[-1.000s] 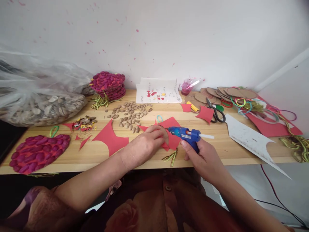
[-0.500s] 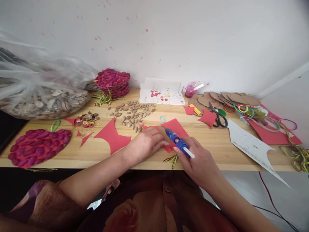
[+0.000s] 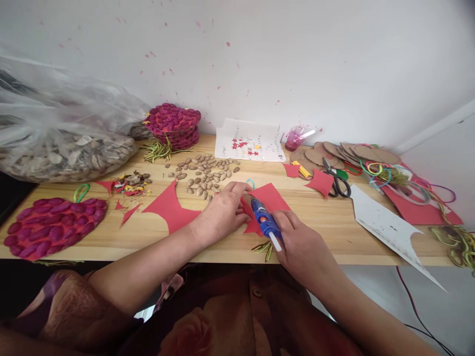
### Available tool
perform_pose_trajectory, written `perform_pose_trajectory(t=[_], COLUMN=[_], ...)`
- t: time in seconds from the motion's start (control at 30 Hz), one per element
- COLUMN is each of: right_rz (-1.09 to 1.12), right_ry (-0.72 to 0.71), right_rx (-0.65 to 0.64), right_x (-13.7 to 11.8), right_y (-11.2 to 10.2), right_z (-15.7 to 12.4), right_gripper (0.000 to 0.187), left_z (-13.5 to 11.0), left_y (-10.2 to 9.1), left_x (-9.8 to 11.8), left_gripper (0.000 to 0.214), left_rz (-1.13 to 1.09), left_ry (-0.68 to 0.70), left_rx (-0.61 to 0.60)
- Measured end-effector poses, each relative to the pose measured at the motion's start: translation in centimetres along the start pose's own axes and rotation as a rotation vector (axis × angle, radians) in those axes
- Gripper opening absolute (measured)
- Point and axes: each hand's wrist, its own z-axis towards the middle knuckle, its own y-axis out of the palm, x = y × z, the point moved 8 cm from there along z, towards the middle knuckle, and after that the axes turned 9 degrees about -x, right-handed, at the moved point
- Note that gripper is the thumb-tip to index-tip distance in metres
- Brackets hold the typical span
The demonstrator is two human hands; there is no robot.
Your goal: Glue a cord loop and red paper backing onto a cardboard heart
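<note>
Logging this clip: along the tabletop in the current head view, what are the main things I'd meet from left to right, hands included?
Purple ornament → scrap pile → big red offcut → left hand → glue gun → right hand → scissors → white card.

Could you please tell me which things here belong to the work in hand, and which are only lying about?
Apparently in use:
glue gun, in the right hand
cardboard piece, by the left hand
red paper, beneath the glue gun

Apparently just lying about:
black-handled scissors
white cut-out sheet
clear plastic bag
</note>
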Motion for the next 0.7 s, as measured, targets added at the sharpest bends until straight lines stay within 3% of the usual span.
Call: perform_pose_trajectory(t=[0.3, 0.57, 0.7], right_rz=[-0.072, -0.112, -0.108], right_ry=[-0.035, -0.028, -0.034], right_rx=[0.052, 0.086, 0.081], right_x=[-0.3, -0.5, -0.5], right_y=[-0.5, -1.2, -1.3], right_z=[0.0, -0.2, -0.3], right_gripper=[0.025, 0.024, 0.025], left_z=[1.2, 1.7, 1.8], left_y=[0.4, 0.4, 0.4], left_x=[-0.2, -0.1, -0.2], left_gripper=[0.057, 0.06, 0.062], left_rz=[0.032, 0.063, 0.063], left_ry=[-0.053, 0.025, 0.001], left_rx=[-0.139, -0.17, -0.166])
